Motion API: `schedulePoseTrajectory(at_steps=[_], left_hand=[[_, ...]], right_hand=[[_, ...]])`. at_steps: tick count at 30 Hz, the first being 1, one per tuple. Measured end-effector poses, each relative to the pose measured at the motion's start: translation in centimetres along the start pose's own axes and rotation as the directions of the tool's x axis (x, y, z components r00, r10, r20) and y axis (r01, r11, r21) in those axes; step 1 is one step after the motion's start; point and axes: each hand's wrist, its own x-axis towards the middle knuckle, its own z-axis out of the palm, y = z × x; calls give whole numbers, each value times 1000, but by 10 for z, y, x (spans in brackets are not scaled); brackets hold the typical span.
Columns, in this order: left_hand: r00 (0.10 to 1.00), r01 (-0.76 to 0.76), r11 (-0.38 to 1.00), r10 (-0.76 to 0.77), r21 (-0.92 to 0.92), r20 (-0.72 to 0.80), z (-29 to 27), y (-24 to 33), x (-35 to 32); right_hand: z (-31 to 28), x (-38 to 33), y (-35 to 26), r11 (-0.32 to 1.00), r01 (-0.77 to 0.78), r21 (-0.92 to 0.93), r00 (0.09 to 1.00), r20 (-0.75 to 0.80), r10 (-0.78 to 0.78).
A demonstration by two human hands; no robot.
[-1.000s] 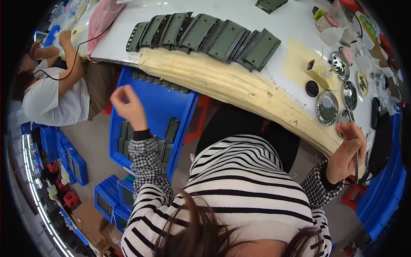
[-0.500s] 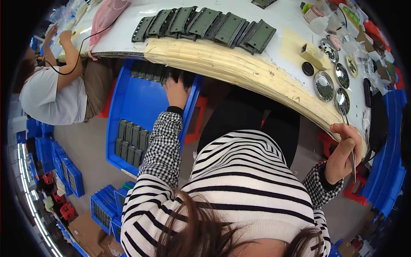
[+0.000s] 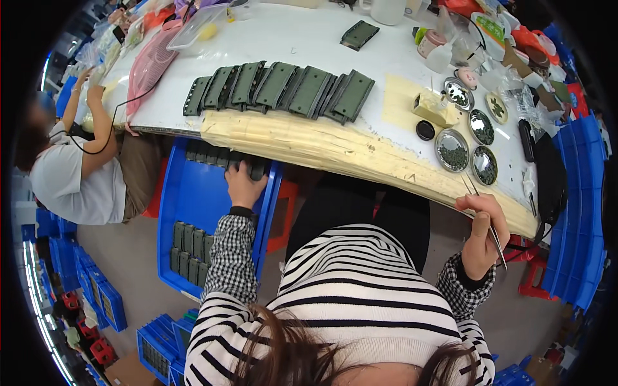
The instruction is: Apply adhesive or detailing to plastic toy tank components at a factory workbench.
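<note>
My left hand [image 3: 244, 188] reaches into a blue plastic bin [image 3: 166, 225] below the table's left part. Its fingers are curled over a dark green ribbed plastic part [image 3: 257, 168] at the end of a row of like parts [image 3: 207, 153]; the hand partly hides it. My right hand [image 3: 480, 233] grips metal tweezers [image 3: 496, 244] over the table's front edge, their tips apart and pointing toward a small round metal dish [image 3: 484, 165] of tiny dark green pieces. Several green plastic parts [image 3: 277, 83] lie side by side along the table edge.
More metal dishes [image 3: 452, 150], a yellowish block [image 3: 434, 108] and a black round cap [image 3: 425, 130] stand at the right. A single green part [image 3: 359, 35] lies farther back. Green parts [image 3: 190, 248] fill the bin's near end. A co-worker [image 3: 77, 174] sits at the left.
The view has shifted, showing more of the table's far side. The tweezers' tips have drawn back from the metal dish. My left hand stays at the bin's far end.
</note>
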Motion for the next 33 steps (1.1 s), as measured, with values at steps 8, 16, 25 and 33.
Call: schedulePoseTrajectory(at_steps=[8, 16, 25, 33], left_hand=[[877, 365, 439, -458, -821, 145, -163, 33, -51], [864, -503, 621, 331, -602, -381, -238, 149, 126], [825, -551, 829, 523, 100, 213, -134, 256, 292], [773, -561, 664, 634, -494, -25, -121, 218, 290]], right_hand=[[-11, 13, 8, 1000, 0, 14, 1000, -28, 0], [-10, 18, 8, 998, 53, 24, 998, -19, -53], [-31, 0, 26, 993, -117, 26, 984, -130, 119], [-14, 20, 32, 996, -92, -9, 990, -110, 91]])
